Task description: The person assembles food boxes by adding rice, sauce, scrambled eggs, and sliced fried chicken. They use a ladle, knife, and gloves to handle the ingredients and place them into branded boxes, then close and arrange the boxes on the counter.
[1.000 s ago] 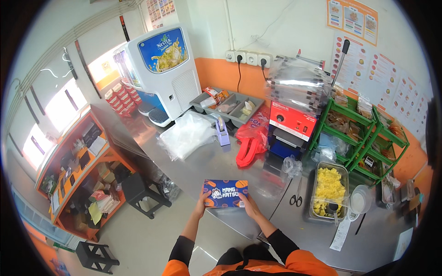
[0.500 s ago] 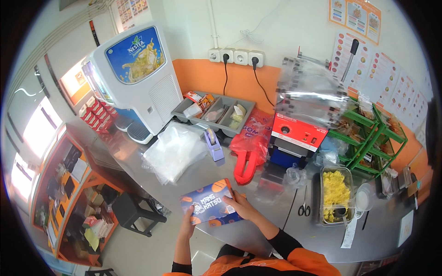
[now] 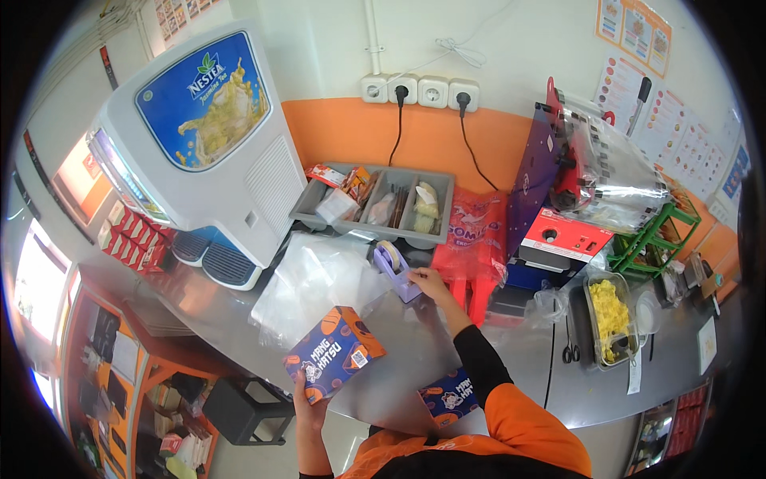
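Observation:
In my left hand [image 3: 309, 401] is a blue-and-orange printed carton [image 3: 337, 351], gripped by its lower left corner and tilted above the counter. My right hand [image 3: 431, 286] reaches forward to a lilac tape dispenser [image 3: 396, 273], its fingers closed at the near right end. A strip of tape between those fingers is too small to make out. A second carton [image 3: 448, 397] with the same print lies at the counter's front edge, partly covered by my right arm. Clear plastic bags [image 3: 315, 275] are piled just left of the dispenser, and a red bag [image 3: 471, 239] lies to its right.
A drink dispenser [image 3: 263, 184] stands at the left. Behind the tape is a grey divided tray [image 3: 375, 231] of packets. At the right are a sealing machine [image 3: 562, 235], scissors [image 3: 570, 351], a container of yellow food [image 3: 610, 319] and green racks [image 3: 654, 243]. A black stool [image 3: 247, 411] stands lower left.
My right hand has left the cartons and moved forward to the tape dispenser. My left hand now holds one carton alone, shifted left; the other lies at the counter edge. The view has shifted.

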A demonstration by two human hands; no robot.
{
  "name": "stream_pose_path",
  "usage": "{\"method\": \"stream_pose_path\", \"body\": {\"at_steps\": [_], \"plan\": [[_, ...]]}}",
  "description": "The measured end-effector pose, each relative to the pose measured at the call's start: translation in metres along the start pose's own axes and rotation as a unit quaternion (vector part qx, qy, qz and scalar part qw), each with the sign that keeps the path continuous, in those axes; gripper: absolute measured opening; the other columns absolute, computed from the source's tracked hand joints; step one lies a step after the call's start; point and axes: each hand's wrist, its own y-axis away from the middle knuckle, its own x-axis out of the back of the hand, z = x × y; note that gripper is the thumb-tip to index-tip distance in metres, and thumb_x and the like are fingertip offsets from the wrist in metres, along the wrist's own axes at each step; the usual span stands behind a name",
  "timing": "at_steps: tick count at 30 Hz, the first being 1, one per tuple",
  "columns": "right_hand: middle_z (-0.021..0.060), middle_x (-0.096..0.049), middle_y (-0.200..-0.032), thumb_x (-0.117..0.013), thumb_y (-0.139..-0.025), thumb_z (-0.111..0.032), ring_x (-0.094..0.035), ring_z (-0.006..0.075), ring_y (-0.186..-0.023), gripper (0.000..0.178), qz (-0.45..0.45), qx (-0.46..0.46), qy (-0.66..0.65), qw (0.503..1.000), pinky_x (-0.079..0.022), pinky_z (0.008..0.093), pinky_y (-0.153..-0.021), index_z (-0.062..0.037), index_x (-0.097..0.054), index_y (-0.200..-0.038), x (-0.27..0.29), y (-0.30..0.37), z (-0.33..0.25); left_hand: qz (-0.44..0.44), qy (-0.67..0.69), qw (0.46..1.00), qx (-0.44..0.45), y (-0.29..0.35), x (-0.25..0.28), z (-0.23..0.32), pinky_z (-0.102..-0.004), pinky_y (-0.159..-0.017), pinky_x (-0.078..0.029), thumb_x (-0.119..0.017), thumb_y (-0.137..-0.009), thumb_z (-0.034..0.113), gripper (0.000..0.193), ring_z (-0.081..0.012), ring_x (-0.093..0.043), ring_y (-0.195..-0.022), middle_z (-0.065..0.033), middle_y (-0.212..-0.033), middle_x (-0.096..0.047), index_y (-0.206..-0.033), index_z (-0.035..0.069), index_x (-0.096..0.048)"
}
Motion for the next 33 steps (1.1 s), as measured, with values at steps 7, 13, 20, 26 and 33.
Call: {"method": "stream_pose_path", "body": {"at_steps": [7, 13, 20, 26, 33], "plan": [[0.0014, -0.066, -0.085, -0.064, -0.089, -0.026, -0.061, 0.0105, -0.081, 0.025, -0.056, -0.017, 0.018, 0.998, -0.049, 0.026, -0.071, -0.0027, -0.068, -0.098, 0.011, 0.055, -0.002, -0.032, 0.047, 0.998, 0.029, -0.038, 0.011, 0.011, -0.0433, -0.093, -0.046, -0.05, -0.093, 0.049, 0.054, -0.0243, -0.055, -0.113, -0.0083, -0.127, -0.055, -0.131, 0.011, -0.044], [0.0039, -0.063, -0.065, -0.068, -0.083, -0.024, -0.062, 0.016, -0.058, 0.023, 0.085, -0.01, 0.232, 0.969, -0.049, 0.0329, -0.057, -0.0018, -0.069, -0.084, 0.0, 0.049, 0.047, -0.061, 0.074, 0.994, 0.044, -0.061, -0.034, 0.026, -0.0388, -0.088, -0.05, -0.053, -0.093, 0.045, 0.053, -0.0229, -0.056, -0.111, -0.0087, -0.125, -0.055, -0.131, 0.01, -0.044], [0.0022, -0.064, -0.078, -0.064, -0.089, -0.017, -0.057, 0.0104, -0.071, 0.015, -0.089, 0.126, -0.004, 0.988, -0.045, 0.0253, -0.067, -0.0028, -0.065, -0.085, -0.089, 0.158, -0.121, -0.054, 0.077, 0.995, 0.017, -0.065, -0.071, 0.031, -0.0347, -0.086, -0.051, -0.052, -0.093, 0.044, 0.051, -0.0217, -0.06, -0.105, -0.0096, -0.122, -0.057, -0.129, 0.009, -0.045], [0.0017, -0.063, -0.072, -0.073, -0.082, -0.021, -0.055, 0.0092, -0.068, 0.02, 0.005, 0.137, 0.087, 0.987, -0.043, 0.026, -0.063, -0.0034, -0.064, -0.078, -0.105, 0.169, -0.12, -0.109, 0.06, 0.989, 0.076, -0.052, -0.088, 0.021, -0.0397, -0.09, -0.051, -0.049, -0.096, 0.04, 0.051, -0.0242, -0.059, -0.109, -0.012, -0.125, -0.054, -0.132, 0.006, -0.039], [0.0062, -0.066, -0.095, -0.083, -0.07, -0.018, -0.062, 0.0145, -0.084, 0.051, -0.014, 0.22, -0.068, 0.973, -0.048, 0.0294, -0.079, 0.0013, -0.058, -0.111, -0.096, 0.168, -0.094, -0.221, 0.051, 0.934, 0.277, -0.056, -0.056, 0.002, -0.0379, -0.077, -0.055, -0.05, -0.094, 0.043, 0.051, -0.0233, -0.062, -0.103, -0.0113, -0.117, -0.061, -0.13, 0.007, -0.047]]}}
